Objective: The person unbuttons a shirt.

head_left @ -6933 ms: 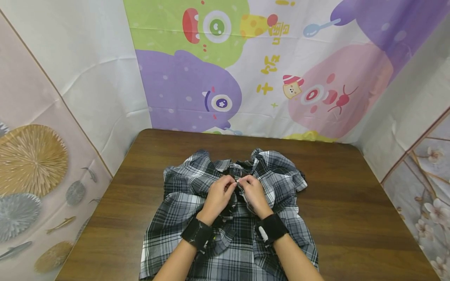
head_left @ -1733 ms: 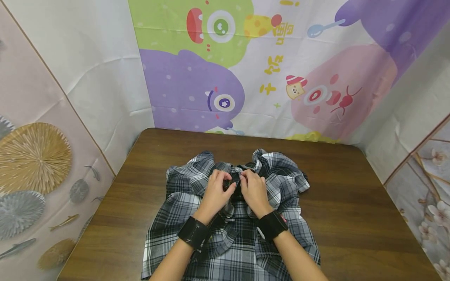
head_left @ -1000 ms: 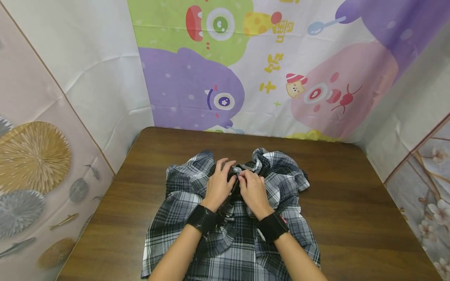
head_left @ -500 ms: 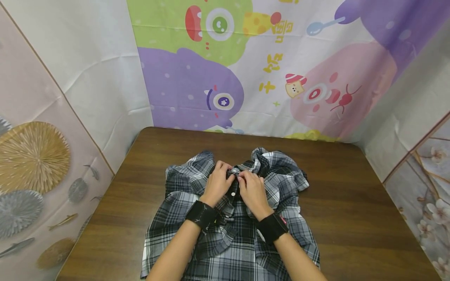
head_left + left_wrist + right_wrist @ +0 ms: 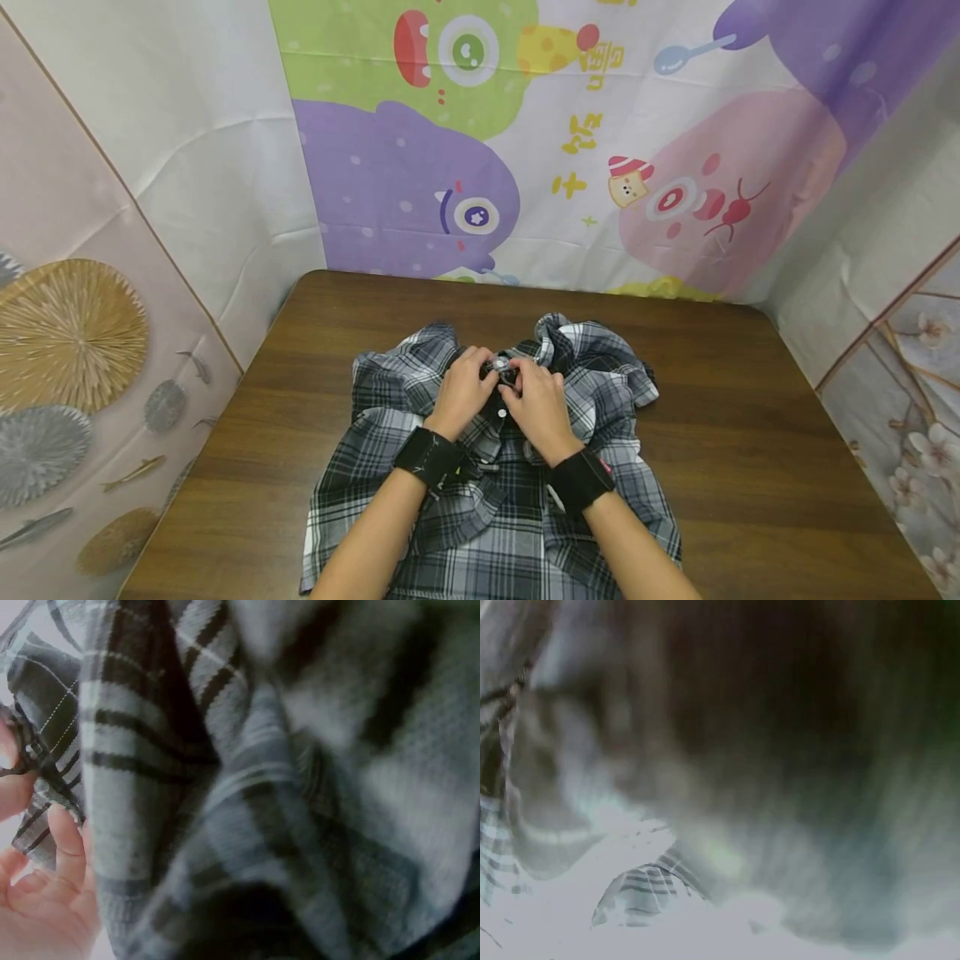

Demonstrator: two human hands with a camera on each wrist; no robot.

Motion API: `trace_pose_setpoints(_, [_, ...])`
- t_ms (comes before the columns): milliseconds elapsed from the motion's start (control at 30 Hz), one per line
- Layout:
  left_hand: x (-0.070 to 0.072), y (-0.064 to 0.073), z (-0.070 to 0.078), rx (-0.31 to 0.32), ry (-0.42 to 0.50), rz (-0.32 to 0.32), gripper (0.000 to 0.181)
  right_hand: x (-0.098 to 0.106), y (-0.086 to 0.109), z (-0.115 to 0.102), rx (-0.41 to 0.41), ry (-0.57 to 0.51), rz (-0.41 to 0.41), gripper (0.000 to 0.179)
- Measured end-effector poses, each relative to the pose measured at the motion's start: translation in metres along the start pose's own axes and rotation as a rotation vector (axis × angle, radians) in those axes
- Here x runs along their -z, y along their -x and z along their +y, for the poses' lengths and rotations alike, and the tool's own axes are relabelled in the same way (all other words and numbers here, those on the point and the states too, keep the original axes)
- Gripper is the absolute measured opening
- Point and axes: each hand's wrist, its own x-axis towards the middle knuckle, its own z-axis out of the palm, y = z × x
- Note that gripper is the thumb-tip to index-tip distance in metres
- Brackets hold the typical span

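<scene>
A black, grey and white plaid shirt (image 5: pixel 487 550) lies spread on the table, bunched toward its collar. At the collar, my left hand (image 5: pixel 459 396) pinches the front edge between thumb and fingers. Close beside it on the right, my right hand (image 5: pixel 543 417) pinches the facing edge, its thumb near the left fingertips. Below them, a white button (image 5: pixel 502 413) shows on the dark placket. In the left wrist view, plaid cloth (image 5: pixel 127 780) fills most of the picture, and fingers grip fabric at the left edge. Blurred cloth (image 5: pixel 780 787) hides the right hand in the right wrist view.
The brown wooden table (image 5: pixel 750 467) extends on both sides of the shirt. A cartoon-printed curtain (image 5: pixel 420 192) hangs behind it, with patterned cloth panels (image 5: pixel 67 467) at left and right. Each wrist wears a black band (image 5: pixel 430 457).
Earlier my left fingers lifted and spread, then came back onto the collar edge. My right thumb has shifted left against the cloth. The white button below the hands has come into sight.
</scene>
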Motion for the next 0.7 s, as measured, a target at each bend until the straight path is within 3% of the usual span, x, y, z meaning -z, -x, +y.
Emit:
trace_pose_setpoints(133, [0.0017, 0.0000, 0.0021, -0.003, 0.017, 0.004, 0.013, -0.0010, -0.0016, -0.0001, 0.037, 0.060, -0.002, 0.032])
trace_pose_setpoints(267, [0.0039, 0.0000, 0.0042, -0.019, 0.013, 0.012, 0.013, -0.0014, -0.0027, 0.0011, 0.089, 0.090, 0.048, 0.025])
trace_pose_setpoints(700, [0.0062, 0.0028, 0.0053, -0.093, -0.005, -0.028, 0.016, 0.0007, -0.0089, 0.0079, 0.164, 0.058, 0.128, 0.010])
